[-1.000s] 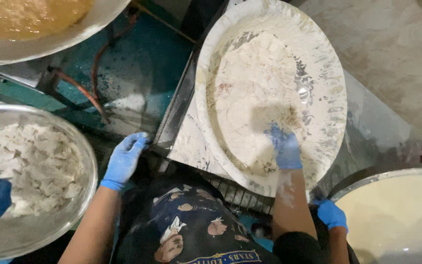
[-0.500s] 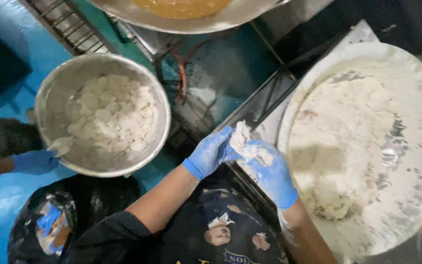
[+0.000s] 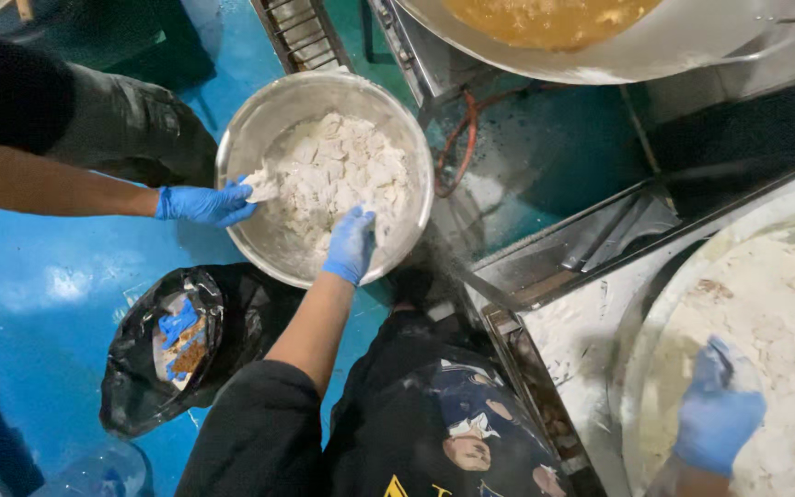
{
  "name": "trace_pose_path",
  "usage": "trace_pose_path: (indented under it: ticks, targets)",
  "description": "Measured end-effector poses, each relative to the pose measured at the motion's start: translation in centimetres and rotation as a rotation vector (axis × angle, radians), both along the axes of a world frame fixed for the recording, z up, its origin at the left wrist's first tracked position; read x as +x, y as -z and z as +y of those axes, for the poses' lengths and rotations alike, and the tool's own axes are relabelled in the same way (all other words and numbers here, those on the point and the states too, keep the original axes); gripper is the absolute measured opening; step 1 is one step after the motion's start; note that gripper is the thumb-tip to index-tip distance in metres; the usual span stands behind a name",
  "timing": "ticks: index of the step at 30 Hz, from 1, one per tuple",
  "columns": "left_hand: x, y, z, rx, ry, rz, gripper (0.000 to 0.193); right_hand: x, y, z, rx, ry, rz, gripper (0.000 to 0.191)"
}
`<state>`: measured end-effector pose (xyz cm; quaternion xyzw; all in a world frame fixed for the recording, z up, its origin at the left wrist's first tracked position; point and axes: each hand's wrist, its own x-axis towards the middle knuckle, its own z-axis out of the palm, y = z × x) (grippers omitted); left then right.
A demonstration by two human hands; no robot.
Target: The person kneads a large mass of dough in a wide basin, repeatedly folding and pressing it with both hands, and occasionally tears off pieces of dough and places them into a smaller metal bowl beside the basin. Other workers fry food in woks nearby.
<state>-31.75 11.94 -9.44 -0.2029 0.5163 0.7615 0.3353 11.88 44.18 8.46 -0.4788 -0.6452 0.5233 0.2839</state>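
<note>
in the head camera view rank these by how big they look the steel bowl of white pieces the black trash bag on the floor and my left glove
1. steel bowl, largest.
2. black trash bag, clearly smaller in view, though it sits farther down on the floor, so true size is unsure.
3. left hand in its blue glove, smallest, resting in the bowl on the white pieces.

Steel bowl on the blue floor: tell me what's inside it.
The steel bowl holds a heap of pale, flour-coated pieces. The person's gloved left hand reaches into them, and a co-worker's gloved hand grips a piece at the rim. The heap hides the bowl's bottom.
</note>
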Motion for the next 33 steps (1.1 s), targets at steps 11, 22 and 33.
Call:
trace_pose_path:
  ticks: [11, 22, 33]
  targets:
    - [1.6, 2.3, -0.6, -0.354, 0.43, -0.152, 0.03, 3.8, 9.8, 4.9, 0.687, -0.637, -1.094, 0.059]
    - [3.8, 0.0, 4.8, -0.196, 0.533, -0.106, 0.033, 5.0, 8.0, 4.4, 0.278, -0.724, -1.106, 0.051]
    - [4.3, -0.4, 4.3, -0.18, 0.589, -0.025, 0.032, 10.5, 6.6, 3.7, -0.244, -0.514, -0.5, 0.036]
